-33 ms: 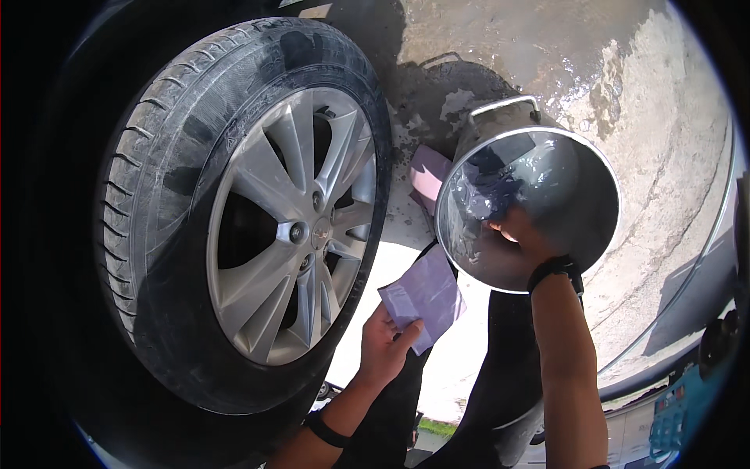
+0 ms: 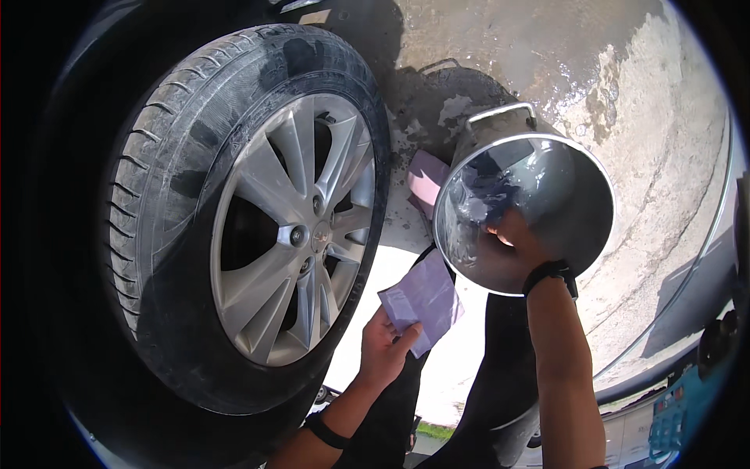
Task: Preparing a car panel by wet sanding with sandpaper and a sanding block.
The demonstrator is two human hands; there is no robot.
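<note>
My left hand (image 2: 388, 344) pinches a thin, flat, light purple sponge-like pad (image 2: 426, 305) by its lower corner, thumb on top. Its surface carries pale creases. To the right, my right hand (image 2: 512, 238) reaches down inside a deep metal pot (image 2: 594, 184), its fingers curled and partly hidden. Dark, wet, glossy patches lie by those fingers; whether they are cloth or reflections in water I cannot tell. A large car wheel (image 2: 269, 258) with a silver spoked rim (image 2: 266, 176) and a dusty tyre (image 2: 176, 187) stands left of both hands.
A pink block-like object (image 2: 426, 178) sits against the pot's left side. The pot has a metal loop handle (image 2: 500, 112) at its far side. Beyond lies wet concrete (image 2: 476, 31). A thin hose or cable (image 2: 664, 313) curves along the right, near a blue plastic crate (image 2: 668, 422).
The view has shifted slightly, with the pot and right forearm a little farther left in it. Both hands keep their grip and place.
</note>
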